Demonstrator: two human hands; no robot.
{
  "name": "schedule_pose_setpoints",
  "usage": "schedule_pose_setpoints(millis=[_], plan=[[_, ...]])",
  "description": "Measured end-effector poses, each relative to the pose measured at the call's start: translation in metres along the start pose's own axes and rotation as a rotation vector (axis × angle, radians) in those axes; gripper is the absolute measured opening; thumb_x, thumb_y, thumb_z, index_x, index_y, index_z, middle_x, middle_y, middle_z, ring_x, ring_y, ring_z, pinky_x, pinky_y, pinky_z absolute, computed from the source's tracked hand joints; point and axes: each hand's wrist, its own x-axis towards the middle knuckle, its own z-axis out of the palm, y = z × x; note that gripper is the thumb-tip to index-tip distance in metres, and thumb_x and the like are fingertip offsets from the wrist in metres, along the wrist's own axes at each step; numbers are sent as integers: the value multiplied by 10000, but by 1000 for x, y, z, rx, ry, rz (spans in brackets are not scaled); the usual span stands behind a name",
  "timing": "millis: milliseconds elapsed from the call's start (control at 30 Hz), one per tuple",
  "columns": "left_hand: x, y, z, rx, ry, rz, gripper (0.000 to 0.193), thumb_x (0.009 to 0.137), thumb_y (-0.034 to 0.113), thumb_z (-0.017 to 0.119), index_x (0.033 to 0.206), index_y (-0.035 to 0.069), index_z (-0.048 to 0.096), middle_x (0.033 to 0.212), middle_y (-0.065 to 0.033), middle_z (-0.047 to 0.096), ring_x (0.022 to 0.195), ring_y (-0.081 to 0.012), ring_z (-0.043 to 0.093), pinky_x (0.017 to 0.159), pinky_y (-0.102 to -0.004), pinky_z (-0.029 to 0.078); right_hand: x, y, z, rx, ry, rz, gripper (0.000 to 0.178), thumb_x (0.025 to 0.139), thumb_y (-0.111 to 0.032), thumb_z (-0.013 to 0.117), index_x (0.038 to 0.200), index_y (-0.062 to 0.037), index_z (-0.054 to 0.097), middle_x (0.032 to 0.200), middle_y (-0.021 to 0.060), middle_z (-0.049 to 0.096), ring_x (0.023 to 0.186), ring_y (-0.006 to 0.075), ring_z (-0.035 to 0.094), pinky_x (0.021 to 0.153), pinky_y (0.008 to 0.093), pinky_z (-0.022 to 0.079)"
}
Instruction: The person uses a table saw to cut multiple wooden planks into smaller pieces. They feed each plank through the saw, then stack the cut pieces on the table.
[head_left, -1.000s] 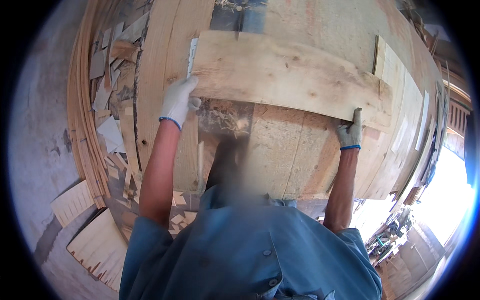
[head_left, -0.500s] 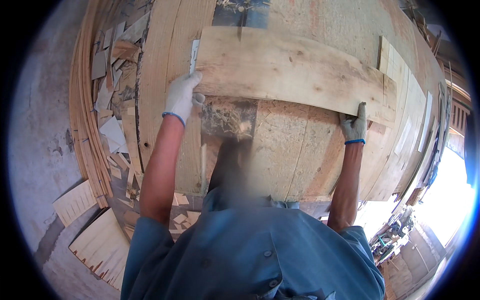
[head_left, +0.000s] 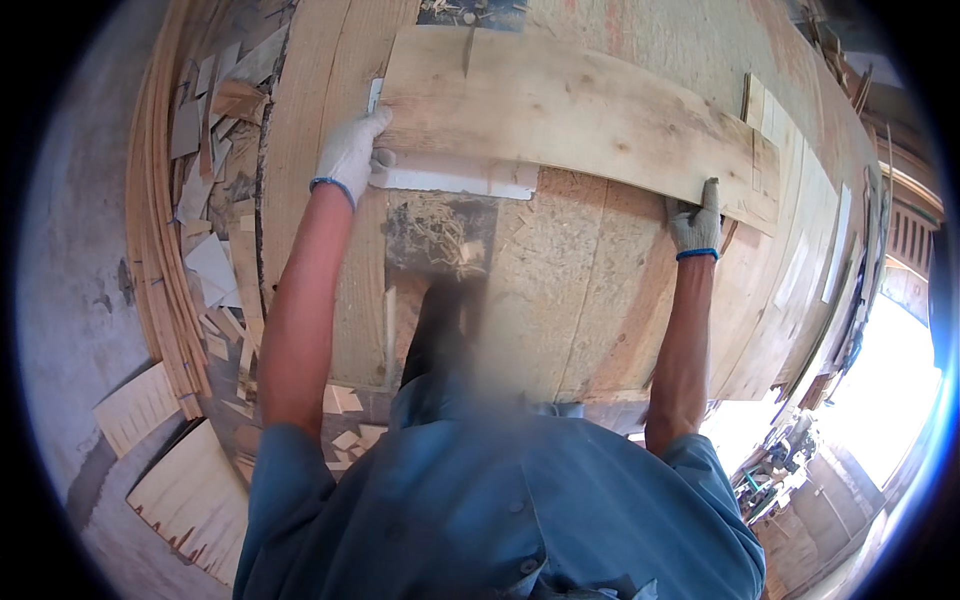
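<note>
A long, pale wooden board point(head_left: 570, 110) stretches across the far side of the workbench point(head_left: 560, 290), held between my gloved hands. My left hand point(head_left: 350, 155) grips its left end, thumb on the near edge. At the right end, my right hand point(head_left: 697, 220) is closed on the near edge, with a finger over the top and the others hidden beneath. Under the board a white flat strip point(head_left: 460, 178) shows along its near edge, and a bit of white sticks out past the left end.
Wood shavings point(head_left: 445, 235) lie on a dark patch of the bench. Long thin strips point(head_left: 160, 250) and scattered offcuts point(head_left: 210, 265) line the left side. Pale panels point(head_left: 790, 210) rest at the right. Two wooden pieces point(head_left: 195, 495) lie at lower left, and a bright opening point(head_left: 880, 390) is at far right.
Both hands and the board have moved slightly away from me. More of the white strip now shows under the board's near edge. The whole view has shifted a little.
</note>
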Motion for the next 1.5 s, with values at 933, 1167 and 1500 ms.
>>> schedule_pose_setpoints(millis=[933,1167,1500], plan=[[-89,-71,-11,-108,16,34,398,872,390,643,1030,24,638,818,-80,617,507,-157,558,467,-290,461,-57,-8,-72,45,-24,56,274,925,-216,641,1167,-92,602,1147,58,637,1065,223,603,921,392,526],[-134,-90,-2,-69,24,-117,429,878,421,630,1080,43,633,844,-65,604,578,-149,565,488,-277,450,-103,-21,-110,-16,62,20,309,917,-231,654,1176,-78,582,1147,79,640,1045,245,626,878,399,561],[-105,-71,9,-43,6,-51,408,896,450,583,1048,76,646,822,-58,636,530,-154,563,473,-298,429,-81,-24,-76,2,61,5,268,900,-230,680,1126,-104,611,1097,58,660,1002,205,637,846,376,566]])
